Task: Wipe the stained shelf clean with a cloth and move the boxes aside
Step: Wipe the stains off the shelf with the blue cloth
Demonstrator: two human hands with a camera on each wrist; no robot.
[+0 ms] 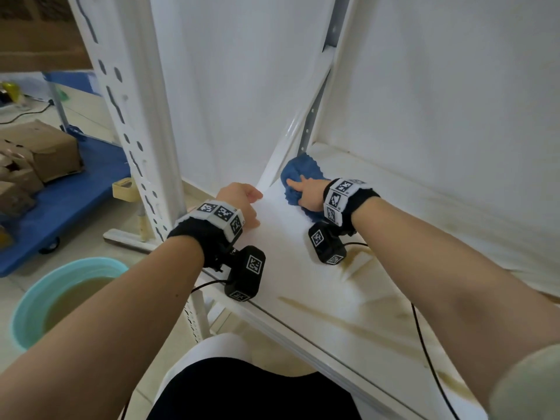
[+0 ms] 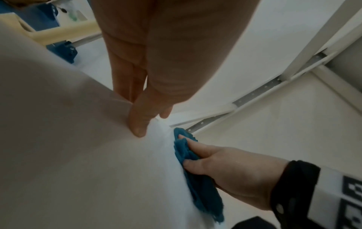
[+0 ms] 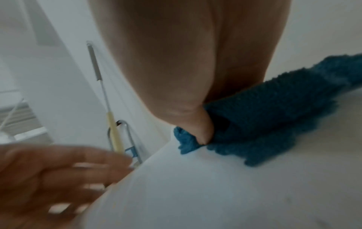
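A white shelf (image 1: 291,268) carries brownish streaks (image 1: 378,322) across its near right part. A blue cloth (image 1: 303,169) lies bunched at the shelf's far left corner. My right hand (image 1: 304,192) grips it and holds it down on the board. In the left wrist view the cloth (image 2: 203,186) is pinched between thumb and fingers, and in the right wrist view the thumb digs into the cloth (image 3: 264,111). My left hand (image 1: 242,201) rests on the shelf's left edge, thumb on top, fingers straight down the side. Cardboard boxes (image 1: 48,153) sit on a blue trolley (image 1: 60,213) at far left.
A teal basin (image 1: 27,307) of murky water stands on the floor at lower left. The rack's white slotted upright (image 1: 133,122) rises just left of my left hand. A tape roll (image 1: 124,189) lies on the floor behind it. A white wall backs the shelf.
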